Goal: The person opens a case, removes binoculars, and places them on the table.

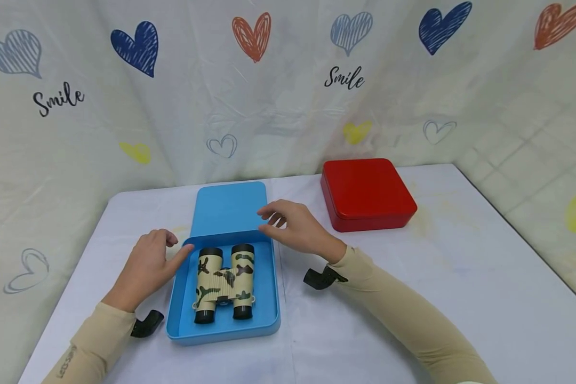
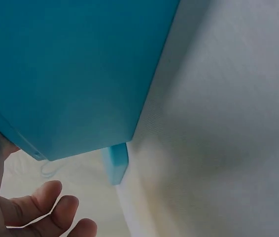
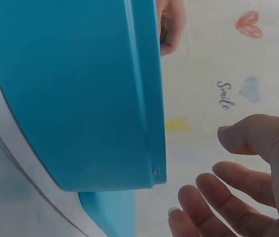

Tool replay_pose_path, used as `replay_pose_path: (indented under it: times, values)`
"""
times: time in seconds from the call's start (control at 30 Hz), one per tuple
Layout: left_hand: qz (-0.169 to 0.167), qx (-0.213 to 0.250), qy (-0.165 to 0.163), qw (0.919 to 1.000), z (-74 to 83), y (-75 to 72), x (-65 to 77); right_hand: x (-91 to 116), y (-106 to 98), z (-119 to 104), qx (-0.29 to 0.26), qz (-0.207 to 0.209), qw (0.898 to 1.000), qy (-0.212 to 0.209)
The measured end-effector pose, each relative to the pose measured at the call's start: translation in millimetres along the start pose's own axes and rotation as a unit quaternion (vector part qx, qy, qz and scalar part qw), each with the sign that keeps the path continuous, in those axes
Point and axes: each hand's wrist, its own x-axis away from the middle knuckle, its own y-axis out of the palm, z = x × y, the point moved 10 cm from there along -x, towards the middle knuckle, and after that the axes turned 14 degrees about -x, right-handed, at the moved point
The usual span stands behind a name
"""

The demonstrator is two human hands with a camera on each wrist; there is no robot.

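Camouflage-patterned binoculars (image 1: 224, 282) lie inside an open blue box (image 1: 268, 322), whose lid (image 1: 230, 208) lies back behind it. My left hand (image 1: 146, 264) is at the box's left side, its thumb reaching over the rim near the back left corner. In the left wrist view the other fingers (image 2: 63, 212) hang bent beside the box wall (image 2: 80, 89) and hold nothing. My right hand (image 1: 293, 225) hovers by the back right corner, next to the lid's right edge. The right wrist view has its fingers (image 3: 213, 195) loosely bent, apart from the box wall (image 3: 80, 98).
A closed red box (image 1: 369, 192) stands at the back right of the white-covered table (image 1: 461, 277). Behind the table hangs a pale curtain (image 1: 288, 106) with hearts and lettering. Black wrist mounts (image 1: 324, 278) stick out below both sleeves.
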Motion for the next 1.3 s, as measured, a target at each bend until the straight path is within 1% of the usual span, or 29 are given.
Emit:
replay_pose_path:
  times: [0.13, 0.3, 0.47, 0.6, 0.7, 0.8, 0.87, 1.03, 1.13, 1.2, 1.3]
  values:
    - [0.006, -0.027, 0.006, 0.9996, 2.9, -2.3, 2.6, 1, 4, -7, 0.003, -0.006, 1.0, -0.012]
    - [0.016, -0.062, 0.021, 0.9977, 9.4, -7.1, 7.0, 3, 10, -14, 0.004, -0.019, 1.0, -0.023]
    - [0.023, -0.074, 0.024, 0.9967, 14.9, -9.7, 9.4, 5, 17, -22, 0.004, -0.031, 0.999, -0.038]
    - [0.027, -0.088, 0.029, 0.9954, 17.2, -7.9, 9.9, 6, 24, -28, -0.006, -0.044, 0.998, -0.045]
    - [0.035, -0.098, 0.036, 0.994, 18.9, -5.9, 10.4, 7, 30, -31, -0.013, -0.057, 0.997, -0.043]
    - [0.054, -0.11, 0.05, 0.9912, 21.6, -5.2, 11.8, 8, 35, -33, -0.021, -0.07, 0.997, -0.036]
    - [0.073, -0.121, 0.064, 0.9879, 24.7, -5.8, 13.2, 8, 38, -34, -0.023, -0.077, 0.996, -0.033]
    - [0.131, -0.159, 0.106, 0.9728, 35.5, -10.2, 16.3, 10, 45, -38, -0.018, -0.087, 0.995, -0.035]
    - [0.159, -0.169, 0.118, 0.9655, 40.0, -13.8, 18.1, 11, 49, -41, -0.015, -0.093, 0.995, -0.039]
    - [0.168, -0.169, 0.119, 0.9639, 41.0, -15.0, 18.5, 12, 53, -43, -0.013, -0.099, 0.994, -0.041]
    - [0.165, -0.169, 0.114, 0.965, 40.8, -15.0, 18.4, 13, 58, -45, 0.003, -0.108, 0.993, -0.043]
